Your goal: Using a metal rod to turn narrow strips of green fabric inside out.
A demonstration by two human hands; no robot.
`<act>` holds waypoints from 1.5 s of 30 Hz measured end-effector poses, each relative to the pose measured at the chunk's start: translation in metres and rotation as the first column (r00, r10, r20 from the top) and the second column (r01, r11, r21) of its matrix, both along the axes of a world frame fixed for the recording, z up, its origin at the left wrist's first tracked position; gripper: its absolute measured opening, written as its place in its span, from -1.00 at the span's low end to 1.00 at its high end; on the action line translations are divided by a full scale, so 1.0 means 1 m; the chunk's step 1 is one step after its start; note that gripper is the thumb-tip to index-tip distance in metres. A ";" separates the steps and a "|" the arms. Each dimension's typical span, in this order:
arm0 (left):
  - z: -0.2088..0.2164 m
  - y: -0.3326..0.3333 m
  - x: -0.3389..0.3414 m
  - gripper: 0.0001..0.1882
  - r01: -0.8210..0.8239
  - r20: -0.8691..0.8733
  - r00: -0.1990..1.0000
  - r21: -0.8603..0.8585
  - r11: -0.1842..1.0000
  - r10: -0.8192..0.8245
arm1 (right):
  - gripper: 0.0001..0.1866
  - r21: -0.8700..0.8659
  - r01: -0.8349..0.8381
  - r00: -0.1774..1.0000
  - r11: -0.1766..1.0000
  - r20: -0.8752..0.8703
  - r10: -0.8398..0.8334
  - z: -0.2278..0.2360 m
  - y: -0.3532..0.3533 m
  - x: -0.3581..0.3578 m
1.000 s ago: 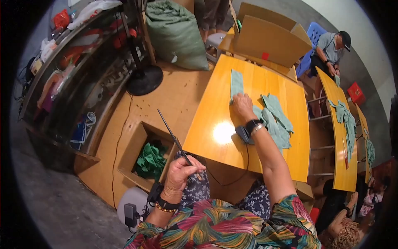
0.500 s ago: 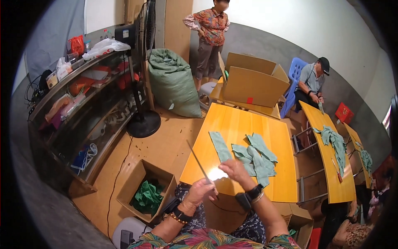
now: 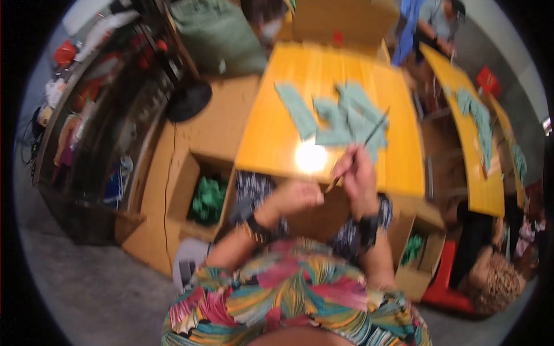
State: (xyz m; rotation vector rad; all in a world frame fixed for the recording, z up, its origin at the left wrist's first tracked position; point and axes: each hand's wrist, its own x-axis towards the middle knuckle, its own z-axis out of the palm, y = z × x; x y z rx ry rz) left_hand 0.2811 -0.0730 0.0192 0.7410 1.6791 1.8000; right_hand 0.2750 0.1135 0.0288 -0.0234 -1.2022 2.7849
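Gripping a dark stick point(image 3: 376, 126), the right hand point(image 3: 361, 177) sits beside the left hand point(image 3: 293, 197), whose hold is unclear.

On the bench point(image 3: 259, 135), bare wood gives a hand room along the left side, the far edge and the right side, around the strip point(image 3: 296, 111) and the cloth pile point(image 3: 349, 122). The stick point(image 3: 377, 126) slants up from the right hand point(image 3: 359, 176) across the pile's near right, blocking that approach. The carton point(image 3: 346, 23) walls off the far end; boxes flank the near corners, left point(image 3: 178, 193) and right point(image 3: 431, 254).
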 end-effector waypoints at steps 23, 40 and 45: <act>-0.040 0.026 -0.138 -0.84 -0.778 -0.933 0.354 -0.252 0.576 0.069 | -0.71 0.124 0.028 0.968 0.992 0.246 -0.058 -0.043 0.044 0.064; 0.000 -0.023 -0.046 -0.97 -0.494 -0.004 0.868 0.086 0.865 0.497 | -0.67 0.600 -0.021 1.000 0.799 0.028 0.006 0.007 -0.026 0.004; 0.035 -0.038 -0.038 -0.90 -0.393 -0.659 0.713 -0.092 0.915 0.240 | -0.82 0.612 -0.360 0.932 0.704 0.267 0.244 0.009 -0.034 -0.009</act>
